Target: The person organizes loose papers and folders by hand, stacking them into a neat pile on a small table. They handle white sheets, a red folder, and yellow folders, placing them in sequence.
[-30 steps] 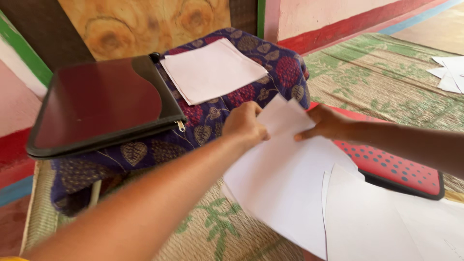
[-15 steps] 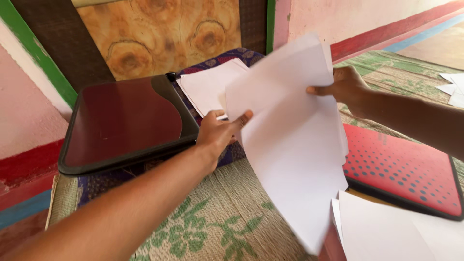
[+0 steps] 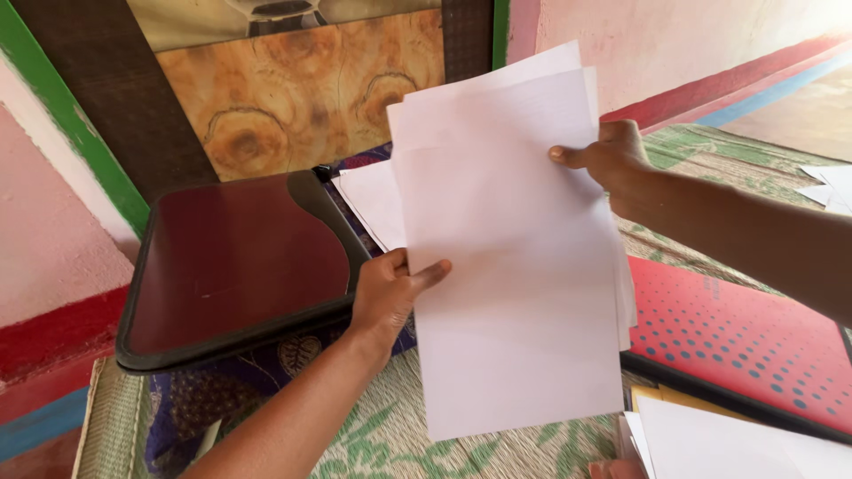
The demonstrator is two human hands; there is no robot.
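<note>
Both my hands hold up a stack of white paper sheets in front of me, nearly upright. My left hand grips the stack's left edge low down, thumb on the front. My right hand pinches the right edge higher up. The sheets at the top are slightly fanned out. Behind the stack, a second pile of white paper lies on a blue and red patterned cushion.
A dark maroon zip folder rests on the cushion at the left. A red dotted folder lies on the green woven mat at the right. Loose white sheets sit at the lower right, more paper far right. A wooden panel stands behind.
The paper stack was lifted off the mat and red folder, raised and turned upright between both hands. My left hand moved to its left edge, my right hand rose with it.
</note>
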